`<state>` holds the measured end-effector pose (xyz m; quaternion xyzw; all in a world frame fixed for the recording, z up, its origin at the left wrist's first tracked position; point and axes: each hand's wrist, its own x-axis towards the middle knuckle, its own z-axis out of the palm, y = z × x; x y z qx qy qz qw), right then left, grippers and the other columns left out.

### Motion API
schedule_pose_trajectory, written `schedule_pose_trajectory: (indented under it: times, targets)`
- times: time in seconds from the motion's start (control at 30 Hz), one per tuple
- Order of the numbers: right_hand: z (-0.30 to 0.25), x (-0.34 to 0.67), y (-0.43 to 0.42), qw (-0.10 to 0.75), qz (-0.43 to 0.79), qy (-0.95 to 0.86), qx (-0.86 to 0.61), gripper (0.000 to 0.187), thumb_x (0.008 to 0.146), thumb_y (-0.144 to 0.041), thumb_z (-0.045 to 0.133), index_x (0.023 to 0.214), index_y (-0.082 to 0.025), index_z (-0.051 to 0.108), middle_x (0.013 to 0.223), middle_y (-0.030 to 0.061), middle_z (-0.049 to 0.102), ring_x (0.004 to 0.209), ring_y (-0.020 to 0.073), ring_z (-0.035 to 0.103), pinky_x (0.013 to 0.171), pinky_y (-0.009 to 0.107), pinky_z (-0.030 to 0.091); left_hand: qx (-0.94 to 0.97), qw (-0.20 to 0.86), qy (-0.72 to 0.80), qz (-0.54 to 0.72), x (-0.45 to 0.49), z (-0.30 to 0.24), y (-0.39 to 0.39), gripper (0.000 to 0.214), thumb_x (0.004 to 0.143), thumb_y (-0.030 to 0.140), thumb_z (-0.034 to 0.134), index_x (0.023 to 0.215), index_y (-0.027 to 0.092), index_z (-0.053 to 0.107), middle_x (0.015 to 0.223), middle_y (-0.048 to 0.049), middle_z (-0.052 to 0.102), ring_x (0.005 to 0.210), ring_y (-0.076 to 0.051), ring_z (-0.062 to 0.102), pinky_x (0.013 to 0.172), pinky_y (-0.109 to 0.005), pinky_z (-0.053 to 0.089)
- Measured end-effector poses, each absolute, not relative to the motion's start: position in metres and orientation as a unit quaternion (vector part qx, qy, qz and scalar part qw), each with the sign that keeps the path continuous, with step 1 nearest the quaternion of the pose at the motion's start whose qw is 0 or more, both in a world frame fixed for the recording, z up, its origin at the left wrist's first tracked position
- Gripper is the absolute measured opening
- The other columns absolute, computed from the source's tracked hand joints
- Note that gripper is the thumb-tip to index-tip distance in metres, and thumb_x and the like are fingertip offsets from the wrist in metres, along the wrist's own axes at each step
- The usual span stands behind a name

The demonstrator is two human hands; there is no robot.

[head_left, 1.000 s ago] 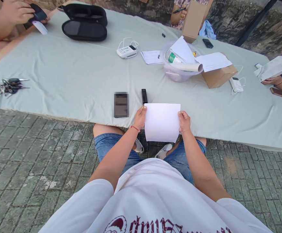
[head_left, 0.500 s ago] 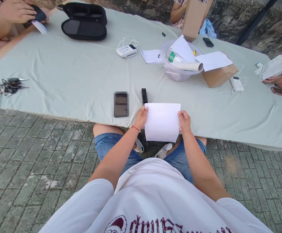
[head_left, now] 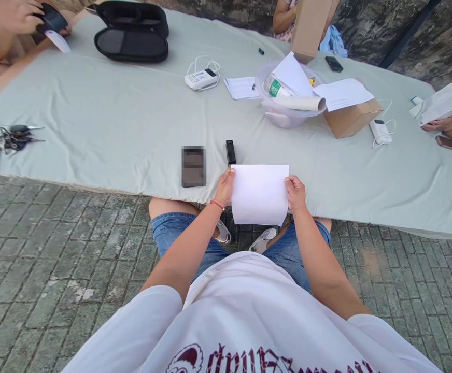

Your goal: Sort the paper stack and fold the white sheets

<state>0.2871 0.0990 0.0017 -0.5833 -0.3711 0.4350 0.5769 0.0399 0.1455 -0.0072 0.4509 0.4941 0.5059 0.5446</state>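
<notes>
A white sheet of paper (head_left: 260, 195) is stretched between my two hands at the table's near edge, its lower part hanging above my lap. My left hand (head_left: 225, 187) pinches its left edge, thumb on top. On the right edge, my right hand (head_left: 296, 192) is closed in the same way. Just beyond my left hand lies a slim black object that looks like a stapler (head_left: 230, 152), its near end partly hidden by the hand and paper. A dark rectangular item (head_left: 194, 167), blurred out by pixels, lies to the left of it.
Keys (head_left: 14, 139) lie at the table's left. A black case (head_left: 131, 39) stands open at the back. A plastic basin (head_left: 284, 118) holds papers and a roll, beside a cardboard box (head_left: 352, 120). White power banks (head_left: 201, 79) lie about. Other people sit at the left, far and right sides.
The paper and my hands have stayed nearly still. The view has shifted very slightly. At the far left, another person's hand has moved a little on the dark object it holds.
</notes>
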Motion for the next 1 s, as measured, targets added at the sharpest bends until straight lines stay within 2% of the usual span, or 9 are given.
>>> schedule_pose_trajectory:
  times: [0.23,0.47,0.87,1.0]
  targets:
    - [0.003,0.287,0.099,0.541,0.411,-0.391,-0.62,0.035,0.077,-0.058,0.063,0.084,-0.024,0.058,0.075,-0.0028,0.06,0.066,0.0138,0.052,0.064,0.028,0.045,0.461,0.537,0.496,0.503,0.042,0.004,0.144,0.049,0.087,0.064,0.046,0.101,0.019,0.061,0.103,-0.0099,0.066,0.107,-0.024,0.057,0.094,-0.037,0.044]
    - [0.003,0.286,0.098,0.548,0.407,-0.387,-0.62,0.036,0.076,-0.058,0.063,0.081,-0.023,0.059,0.073,-0.0031,0.058,0.064,0.0133,0.051,0.063,0.027,0.044,0.463,0.538,0.497,0.5,0.044,0.007,0.143,0.045,0.087,0.06,0.048,0.099,0.019,0.06,0.095,-0.0072,0.067,0.098,-0.022,0.059,0.087,-0.034,0.047]
    - [0.005,0.289,0.099,0.566,0.412,-0.369,-0.611,0.033,0.075,-0.056,0.065,0.078,-0.023,0.058,0.07,-0.0041,0.056,0.062,0.0129,0.05,0.062,0.027,0.044,0.473,0.517,0.502,0.508,0.044,0.004,0.145,0.042,0.087,0.059,0.049,0.094,0.019,0.059,0.095,-0.0073,0.065,0.1,-0.022,0.057,0.09,-0.035,0.044]
    - [0.011,0.288,0.096,0.555,0.426,-0.373,-0.609,0.037,0.078,-0.06,0.062,0.082,-0.024,0.058,0.073,-0.0028,0.06,0.065,0.0143,0.054,0.063,0.029,0.047,0.474,0.519,0.497,0.509,0.044,0.002,0.147,0.043,0.088,0.06,0.047,0.092,0.02,0.059,0.094,-0.0068,0.064,0.098,-0.022,0.057,0.089,-0.035,0.044]
